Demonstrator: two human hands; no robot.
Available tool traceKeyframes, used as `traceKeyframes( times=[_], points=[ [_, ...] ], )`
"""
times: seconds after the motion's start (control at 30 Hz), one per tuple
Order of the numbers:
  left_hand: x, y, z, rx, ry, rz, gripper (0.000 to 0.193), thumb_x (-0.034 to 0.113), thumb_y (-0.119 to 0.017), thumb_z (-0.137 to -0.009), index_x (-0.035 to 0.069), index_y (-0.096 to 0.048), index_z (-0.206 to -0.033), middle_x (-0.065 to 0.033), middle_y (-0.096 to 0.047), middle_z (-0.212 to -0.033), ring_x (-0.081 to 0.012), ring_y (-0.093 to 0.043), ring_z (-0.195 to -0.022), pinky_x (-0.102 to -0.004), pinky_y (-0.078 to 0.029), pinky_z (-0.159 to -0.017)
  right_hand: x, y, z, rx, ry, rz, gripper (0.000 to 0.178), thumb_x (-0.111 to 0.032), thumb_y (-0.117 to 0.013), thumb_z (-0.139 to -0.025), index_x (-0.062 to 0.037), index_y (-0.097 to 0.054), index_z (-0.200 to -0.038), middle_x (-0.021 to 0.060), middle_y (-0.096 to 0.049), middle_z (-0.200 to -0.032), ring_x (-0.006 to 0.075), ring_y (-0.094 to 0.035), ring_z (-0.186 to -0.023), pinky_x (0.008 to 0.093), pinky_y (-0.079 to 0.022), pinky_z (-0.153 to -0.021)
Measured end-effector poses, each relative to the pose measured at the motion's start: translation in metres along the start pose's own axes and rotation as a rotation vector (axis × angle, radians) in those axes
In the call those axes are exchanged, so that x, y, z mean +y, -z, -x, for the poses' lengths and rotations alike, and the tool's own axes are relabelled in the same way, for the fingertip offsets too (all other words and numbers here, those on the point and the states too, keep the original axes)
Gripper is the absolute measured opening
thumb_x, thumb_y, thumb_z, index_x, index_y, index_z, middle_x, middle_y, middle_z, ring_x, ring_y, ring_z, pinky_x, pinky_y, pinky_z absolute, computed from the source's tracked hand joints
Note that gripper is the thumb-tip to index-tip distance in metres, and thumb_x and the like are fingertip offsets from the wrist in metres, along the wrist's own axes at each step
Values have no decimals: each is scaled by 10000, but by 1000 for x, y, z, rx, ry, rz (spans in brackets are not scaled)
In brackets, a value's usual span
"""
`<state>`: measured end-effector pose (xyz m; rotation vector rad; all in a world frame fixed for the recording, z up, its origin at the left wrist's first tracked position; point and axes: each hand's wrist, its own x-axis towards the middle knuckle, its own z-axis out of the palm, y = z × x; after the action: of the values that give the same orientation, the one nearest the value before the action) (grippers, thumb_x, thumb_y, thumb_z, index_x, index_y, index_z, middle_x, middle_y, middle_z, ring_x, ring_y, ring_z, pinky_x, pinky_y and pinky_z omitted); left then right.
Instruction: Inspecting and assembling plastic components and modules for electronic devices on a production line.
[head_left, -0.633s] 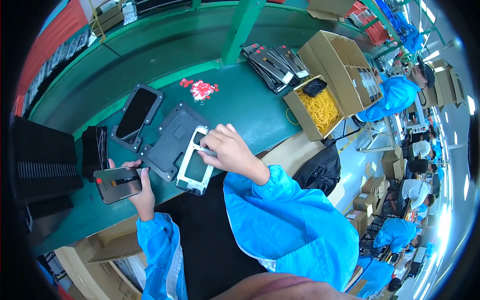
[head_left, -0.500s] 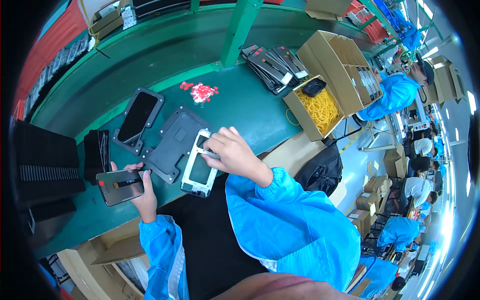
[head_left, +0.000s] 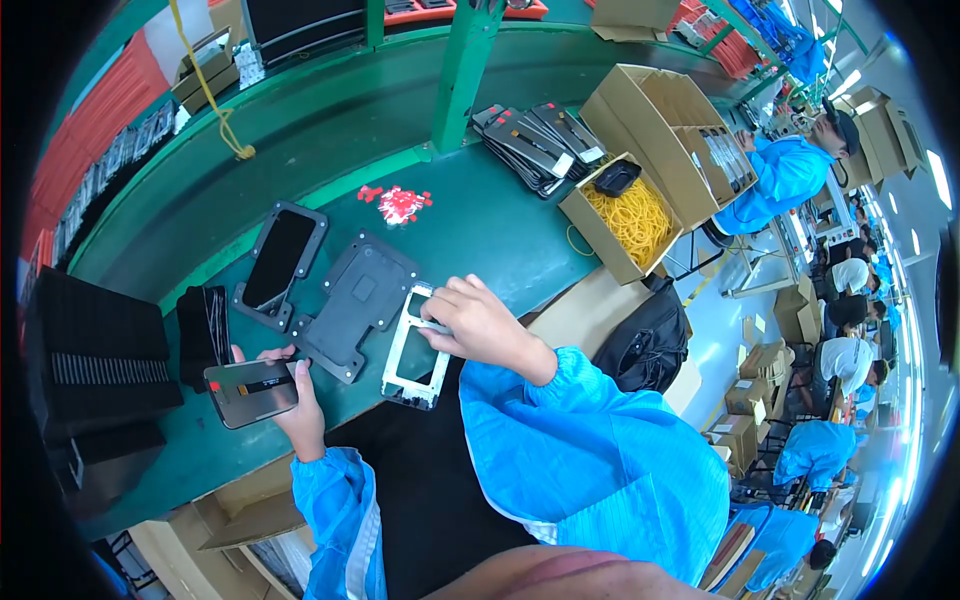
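Observation:
My left hand (head_left: 305, 415) is closed on a phone screen panel (head_left: 238, 398), its grey back turned up, with a red tab at one end and a dark flex strip. In my right hand (head_left: 485, 325) is a silver-white phone mid-frame (head_left: 407, 388) with large openings, pinched at its upper right edge and tilted over the bench's near edge. Between and beyond the hands lies a black fixture plate (head_left: 362, 290). To its left, a second black fixture (head_left: 311, 232) has a dark glass screen (head_left: 275, 262) lying in it.
Red-and-white tabs (head_left: 402, 206) are heaped on the green bench (head_left: 480, 240). Stacked screen panels (head_left: 525, 150) lie by a carton of yellow rubber bands (head_left: 630, 225) and a divided carton (head_left: 640, 115). Black trays (head_left: 100, 335) stand left. A co-worker (head_left: 790, 180) sits far right.
The view has shifted a little, bringing a hanging yellow cord in at the upper left. Both hands keep hold; the mid-frame is slightly farther right of the fixture plate.

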<state>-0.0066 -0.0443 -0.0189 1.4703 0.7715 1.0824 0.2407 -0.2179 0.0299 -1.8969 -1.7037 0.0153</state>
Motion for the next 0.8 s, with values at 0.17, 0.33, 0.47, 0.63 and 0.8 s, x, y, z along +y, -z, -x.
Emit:
traceKeyframes(
  times=[0.17, 0.33, 0.47, 0.63, 0.8],
  points=[
    [-3, 1, 1, 5, 3, 21, 927, -70, -604, -976, 17, 2, -1672, -112, -484, -1281, -243, -580, -1189, -380, -565, -1000, 2, -5, 4, -25, -15, 26, 193, -213, -800, -854, -117, -673, -963, 39, -608, -871, 240, -562, -871, 376, -412, -780],
    [-10, 2, 1, 4, -28, 20, 900, -46, -597, -1004, 89, -33, -1692, -106, -503, -1326, -244, -595, -1199, -404, -579, -960, 4, -2, 4, -24, -15, 25, 182, -218, -792, -862, -117, -675, -958, 40, -610, -879, 241, -571, -884, 379, -415, -786],
    [-10, 2, -2, -1, -32, 20, 900, -45, -603, -1004, 81, -35, -1690, -105, -505, -1323, -240, -596, -1196, -402, -580, -957, 4, 4, 2, -35, -29, 34, 176, -220, -788, -866, -116, -677, -954, 42, -614, -886, 241, -576, -890, 380, -416, -787],
    [-10, 3, -1, -2, -36, 10, 897, -47, -606, -1003, 69, -37, -1687, -104, -505, -1319, -237, -594, -1195, -399, -580, -952, 7, 18, -1, -1, -47, 56, 165, -212, -788, -865, -113, -682, -943, 44, -624, -889, 243, -578, -881, 378, -415, -782],
    [-9, 2, -1, 2, -38, 23, 893, -51, -605, -1002, 63, -41, -1685, -105, -506, -1314, -236, -595, -1190, -396, -579, -950, 12, 45, -3, 55, -81, 169, 146, -199, -797, -855, -110, -702, -921, 43, -637, -870, 248, -578, -852, 378, -415, -772]
  ],
)
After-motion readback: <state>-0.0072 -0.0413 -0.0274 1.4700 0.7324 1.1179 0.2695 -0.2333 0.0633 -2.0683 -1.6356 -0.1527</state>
